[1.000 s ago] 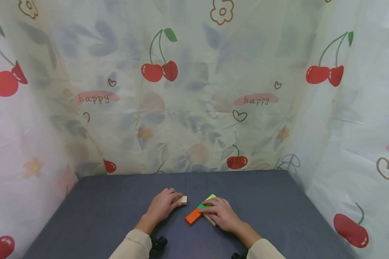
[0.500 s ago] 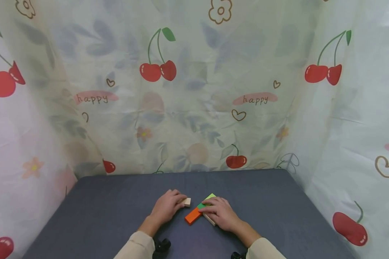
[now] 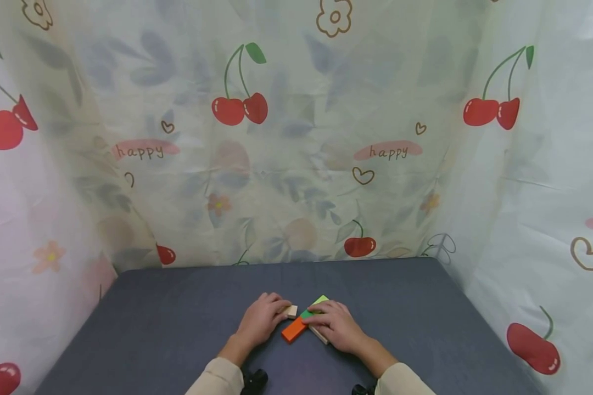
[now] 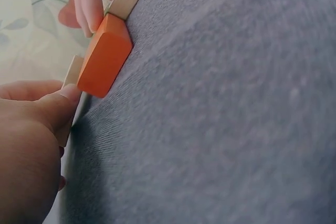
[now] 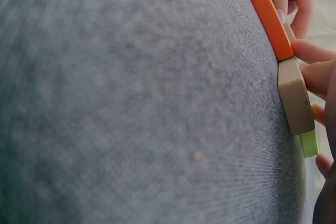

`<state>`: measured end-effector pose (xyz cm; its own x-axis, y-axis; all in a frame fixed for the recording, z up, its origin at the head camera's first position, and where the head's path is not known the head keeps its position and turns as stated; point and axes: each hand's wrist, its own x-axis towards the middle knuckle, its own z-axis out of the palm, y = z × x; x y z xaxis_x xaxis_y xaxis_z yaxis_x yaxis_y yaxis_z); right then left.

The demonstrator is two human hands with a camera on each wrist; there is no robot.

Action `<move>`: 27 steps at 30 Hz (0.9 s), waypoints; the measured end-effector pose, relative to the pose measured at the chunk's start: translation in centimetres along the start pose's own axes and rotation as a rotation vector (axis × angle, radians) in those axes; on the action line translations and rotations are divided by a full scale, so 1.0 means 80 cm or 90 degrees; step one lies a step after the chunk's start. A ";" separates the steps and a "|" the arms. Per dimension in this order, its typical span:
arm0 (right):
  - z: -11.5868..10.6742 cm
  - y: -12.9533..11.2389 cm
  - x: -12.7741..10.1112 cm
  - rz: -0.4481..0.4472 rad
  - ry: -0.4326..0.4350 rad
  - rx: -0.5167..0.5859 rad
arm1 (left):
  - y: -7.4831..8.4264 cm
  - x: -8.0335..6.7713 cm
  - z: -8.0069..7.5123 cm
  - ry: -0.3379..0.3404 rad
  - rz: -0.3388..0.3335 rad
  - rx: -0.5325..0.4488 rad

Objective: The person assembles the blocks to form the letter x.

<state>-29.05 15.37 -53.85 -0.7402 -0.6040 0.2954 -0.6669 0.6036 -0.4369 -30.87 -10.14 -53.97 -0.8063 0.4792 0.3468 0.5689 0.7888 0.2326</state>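
My left hand (image 3: 259,319) pinches a small plain wooden block (image 3: 291,311) between thumb and fingers, left of a diagonal row of blocks. In the left wrist view this pale block (image 4: 73,72) is right behind the orange block's end. The row runs from an orange block (image 3: 294,330) through a green block (image 3: 306,314) to a lime-green block (image 3: 321,299). Another plain wooden block (image 3: 319,334) juts from the row toward the front, partly under my right hand (image 3: 338,326). The right fingers lie extended over the green and wooden blocks, touching them and hiding part of the row.
The blocks lie on a dark grey cloth-covered table (image 3: 178,307). A printed curtain (image 3: 296,192) with cherries encloses the back and both sides. Black wrist devices (image 3: 254,379) sit at both cuffs.
My left hand has moved right and slightly toward the front with the plain wooden block, closing the gap to the row. The right hand and the row have stayed put.
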 end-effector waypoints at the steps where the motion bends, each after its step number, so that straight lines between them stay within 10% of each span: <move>1: 0.000 0.000 0.000 0.001 0.000 0.000 | 0.001 0.000 0.001 0.004 -0.001 0.000; 27: 0.002 0.003 -0.001 -0.007 0.014 -0.007 | 0.012 0.007 0.011 0.016 -0.012 0.042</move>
<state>-29.17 15.45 -54.14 -0.7340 -0.5994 0.3192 -0.6763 0.6021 -0.4244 -30.93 -8.74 -54.33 -0.8116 0.4556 0.3657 0.5417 0.8213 0.1789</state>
